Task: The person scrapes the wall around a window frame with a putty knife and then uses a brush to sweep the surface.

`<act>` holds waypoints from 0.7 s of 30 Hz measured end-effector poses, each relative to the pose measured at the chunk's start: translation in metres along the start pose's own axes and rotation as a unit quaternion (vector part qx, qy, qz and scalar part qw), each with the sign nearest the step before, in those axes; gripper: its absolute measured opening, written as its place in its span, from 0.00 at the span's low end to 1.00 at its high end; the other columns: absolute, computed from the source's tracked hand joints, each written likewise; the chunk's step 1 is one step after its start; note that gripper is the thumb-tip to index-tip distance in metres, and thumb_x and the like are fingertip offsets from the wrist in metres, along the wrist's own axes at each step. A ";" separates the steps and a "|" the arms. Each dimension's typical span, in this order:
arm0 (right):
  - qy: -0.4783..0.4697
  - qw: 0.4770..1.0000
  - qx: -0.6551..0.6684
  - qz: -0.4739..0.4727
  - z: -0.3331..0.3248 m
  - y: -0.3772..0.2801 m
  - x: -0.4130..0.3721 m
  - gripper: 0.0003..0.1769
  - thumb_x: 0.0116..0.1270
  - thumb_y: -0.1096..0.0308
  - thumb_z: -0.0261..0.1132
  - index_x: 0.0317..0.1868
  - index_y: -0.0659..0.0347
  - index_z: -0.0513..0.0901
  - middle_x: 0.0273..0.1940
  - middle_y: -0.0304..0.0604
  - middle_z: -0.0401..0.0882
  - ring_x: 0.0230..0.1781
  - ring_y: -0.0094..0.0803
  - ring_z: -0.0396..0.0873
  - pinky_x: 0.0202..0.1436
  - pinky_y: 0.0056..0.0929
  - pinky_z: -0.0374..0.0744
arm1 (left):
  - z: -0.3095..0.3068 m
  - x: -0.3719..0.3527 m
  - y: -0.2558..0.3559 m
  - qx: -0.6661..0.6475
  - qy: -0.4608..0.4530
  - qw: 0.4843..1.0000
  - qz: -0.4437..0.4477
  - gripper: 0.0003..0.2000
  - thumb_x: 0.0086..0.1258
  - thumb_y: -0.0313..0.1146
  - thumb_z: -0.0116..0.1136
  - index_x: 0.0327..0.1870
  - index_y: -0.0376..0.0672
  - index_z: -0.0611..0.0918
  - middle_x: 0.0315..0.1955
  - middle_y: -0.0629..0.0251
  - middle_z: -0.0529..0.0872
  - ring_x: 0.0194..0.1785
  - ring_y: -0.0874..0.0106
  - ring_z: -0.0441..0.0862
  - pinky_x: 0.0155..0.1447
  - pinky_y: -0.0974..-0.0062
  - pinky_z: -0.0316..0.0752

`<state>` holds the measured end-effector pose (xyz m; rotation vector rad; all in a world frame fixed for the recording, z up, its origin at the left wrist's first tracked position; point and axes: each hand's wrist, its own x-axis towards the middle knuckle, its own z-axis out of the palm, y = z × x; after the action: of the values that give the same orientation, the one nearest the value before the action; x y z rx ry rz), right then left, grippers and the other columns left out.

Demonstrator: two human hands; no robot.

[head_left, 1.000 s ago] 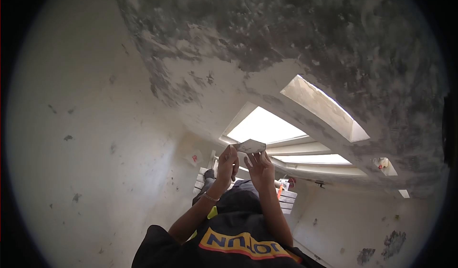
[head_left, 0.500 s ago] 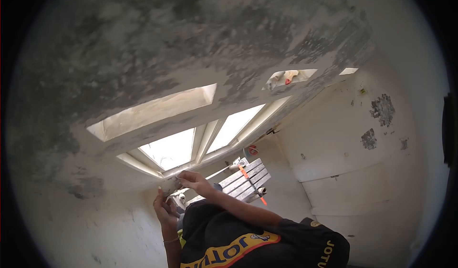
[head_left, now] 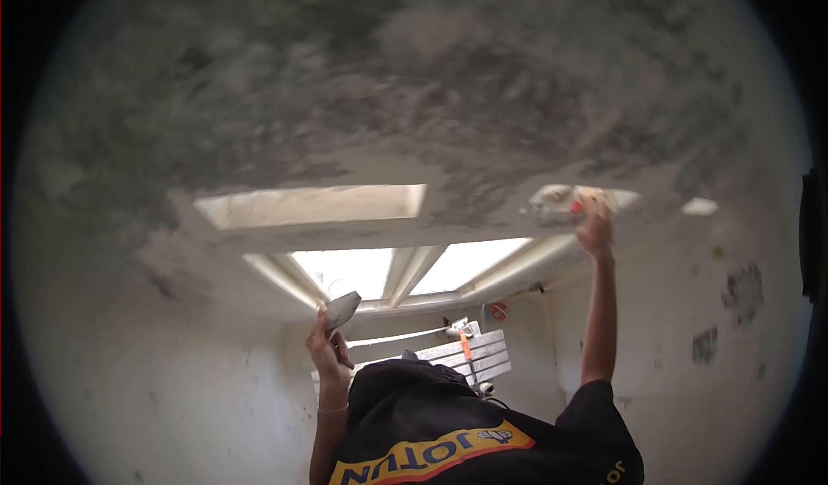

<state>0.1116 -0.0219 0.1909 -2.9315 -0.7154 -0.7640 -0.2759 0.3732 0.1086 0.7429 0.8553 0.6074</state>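
Note:
Raised at the lower left, my left hand (head_left: 329,347) pinches a flat pale-grey piece with straight edges (head_left: 343,310), held tilted in front of the window's lower left corner. Whether it is a blade or a sheet, I cannot make out. My right arm stretches up to a small wall niche (head_left: 623,198). There my right hand (head_left: 594,229) is at the contents, its fingers blurred and partly lost against them. A small red thing (head_left: 576,207) shows beside the fingers, and a crumpled whitish thing (head_left: 549,197) lies at the niche's left end.
A long niche (head_left: 319,206) opens above the two-pane window (head_left: 483,261). Patchy grey plaster (head_left: 345,97) covers the wall above. Below stands a slatted bench (head_left: 492,351) with an orange-handled tool (head_left: 466,347) on it. A red round thing (head_left: 498,311) is near the right corner.
My right hand has left the grey piece and moved up and right to the small niche. The piece stays in my left hand. The view has turned level.

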 end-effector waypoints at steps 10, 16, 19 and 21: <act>0.198 0.969 0.142 0.047 0.010 0.032 -0.018 0.10 0.72 0.72 0.58 0.51 0.64 0.80 0.51 0.49 0.79 0.54 0.46 0.78 0.58 0.40 0.75 | -0.047 -0.022 -0.026 -0.087 0.147 0.985 -0.029 0.15 0.73 0.46 0.56 0.35 0.42 0.79 0.10 0.73 0.68 0.07 0.82 0.56 0.11 0.81 0.48; 0.373 0.856 0.279 0.225 -0.052 -0.074 -0.069 0.19 0.77 0.61 0.54 0.52 0.70 0.79 0.53 0.49 0.79 0.51 0.37 0.81 0.53 0.36 0.82 | -0.064 -0.025 -0.014 -0.064 0.121 0.990 0.037 0.16 0.76 0.42 0.54 0.47 0.36 0.82 0.17 0.72 0.75 0.08 0.85 0.56 0.10 0.82 0.47; 0.262 0.833 0.420 0.247 -0.083 -0.191 -0.101 0.24 0.77 0.55 0.52 0.46 0.72 0.80 0.49 0.51 0.79 0.50 0.38 0.80 0.57 0.41 0.80 | -0.053 -0.024 0.003 -0.011 0.121 0.990 0.069 0.16 0.76 0.42 0.54 0.44 0.35 0.83 0.15 0.73 0.75 0.07 0.85 0.56 0.10 0.82 0.47; 0.168 0.782 0.591 0.107 -0.073 -0.260 -0.126 0.25 0.77 0.56 0.48 0.44 0.75 0.79 0.45 0.52 0.79 0.46 0.40 0.80 0.50 0.37 0.80 | -0.049 -0.022 0.008 0.019 0.125 0.989 0.076 0.16 0.76 0.42 0.54 0.43 0.35 0.84 0.15 0.73 0.75 0.07 0.86 0.56 0.11 0.82 0.46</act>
<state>-0.1335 0.1470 0.1742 -1.6270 -0.5069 -0.4862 -0.3294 0.3782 0.1033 0.7814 1.0483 0.8356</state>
